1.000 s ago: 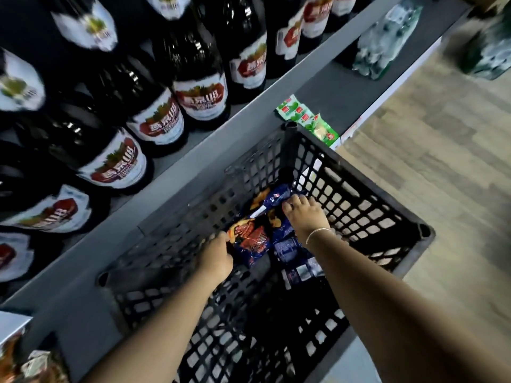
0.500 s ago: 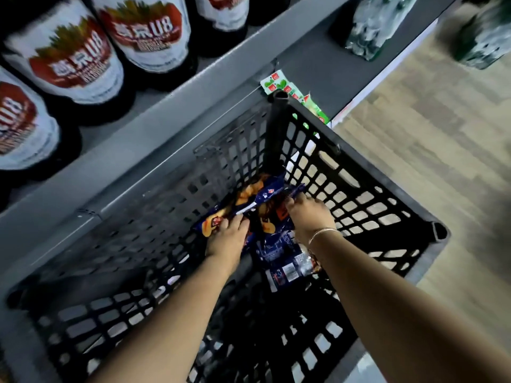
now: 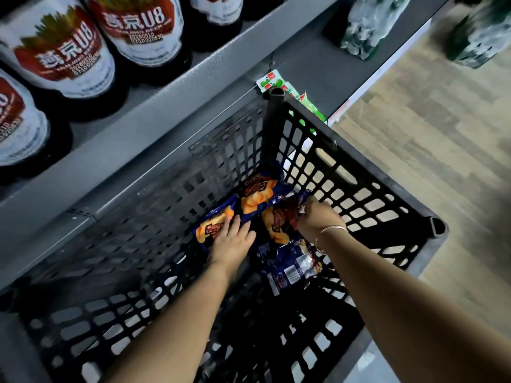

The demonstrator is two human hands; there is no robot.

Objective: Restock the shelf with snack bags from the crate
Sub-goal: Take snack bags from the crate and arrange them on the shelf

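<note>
Both my arms reach down into a black perforated crate (image 3: 356,172) standing against a grey shelf (image 3: 177,111). Several dark blue snack bags with orange pictures lie in its far corner. My left hand (image 3: 231,241) lies on one bag (image 3: 214,225), fingers spread over it. My right hand (image 3: 318,217), with a thin bracelet at the wrist, grips the top edge of another snack bag (image 3: 276,219). A third bag (image 3: 257,192) lies behind them, and one more (image 3: 290,268) sits under my right wrist, back label up.
Dark beer bottles with red and white labels (image 3: 66,59) fill the upper shelf at left. Green and white packets (image 3: 272,81) hang at the crate's far corner. Shrink-wrapped green bottle packs (image 3: 365,26) stand on the lower shelf. Wooden floor (image 3: 442,134) lies to the right.
The view has dropped closer to the crate. My left hand slid forward onto the left bag, and my right hand closed on the edge of the bag beside it.
</note>
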